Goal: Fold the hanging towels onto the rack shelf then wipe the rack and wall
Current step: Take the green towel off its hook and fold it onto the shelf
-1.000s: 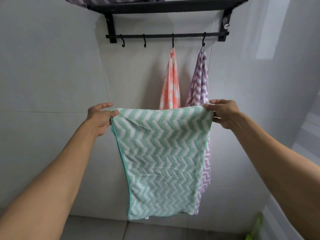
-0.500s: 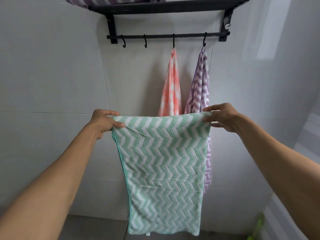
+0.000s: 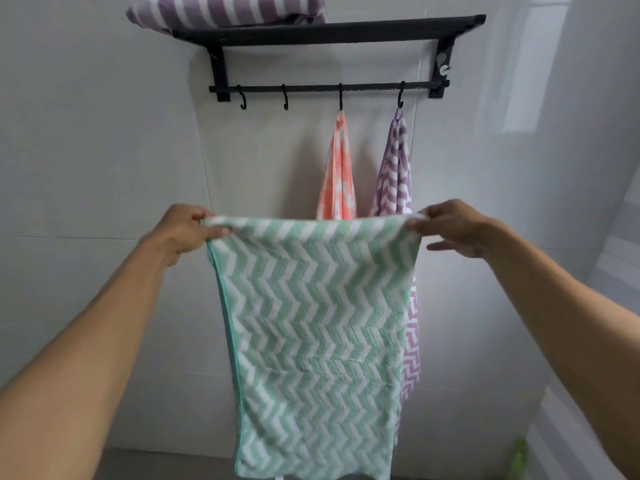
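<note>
White wall (image 3: 86,150), rack shelf (image 3: 346,29) with seemingly folded purple towel (image 3: 225,10)

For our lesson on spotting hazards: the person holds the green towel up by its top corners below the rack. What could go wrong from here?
1. The left hand and right hand only pinch the green towel at its corners; a slip would likely drop it.
2. Lifting it to the shelf may brush the orange towel or purple towel off their hooks.
</note>
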The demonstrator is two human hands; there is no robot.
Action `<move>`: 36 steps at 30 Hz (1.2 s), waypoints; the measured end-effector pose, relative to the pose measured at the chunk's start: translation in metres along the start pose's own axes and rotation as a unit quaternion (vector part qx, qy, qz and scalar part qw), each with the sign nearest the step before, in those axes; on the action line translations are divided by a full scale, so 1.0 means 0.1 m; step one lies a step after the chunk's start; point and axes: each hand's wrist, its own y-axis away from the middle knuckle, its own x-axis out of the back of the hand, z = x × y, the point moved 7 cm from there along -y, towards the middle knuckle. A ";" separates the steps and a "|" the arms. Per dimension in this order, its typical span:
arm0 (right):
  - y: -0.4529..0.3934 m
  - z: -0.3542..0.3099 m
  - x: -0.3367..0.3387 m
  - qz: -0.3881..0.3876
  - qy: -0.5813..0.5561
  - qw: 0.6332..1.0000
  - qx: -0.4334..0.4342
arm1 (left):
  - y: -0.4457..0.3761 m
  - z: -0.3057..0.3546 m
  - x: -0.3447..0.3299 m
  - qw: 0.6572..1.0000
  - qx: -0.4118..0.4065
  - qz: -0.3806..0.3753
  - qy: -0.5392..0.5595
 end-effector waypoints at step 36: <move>0.53 1.30 -0.62 -0.122 -0.220 0.961 -0.116 | 0.60 -0.98 -0.76 0.960 0.178 -0.110 0.187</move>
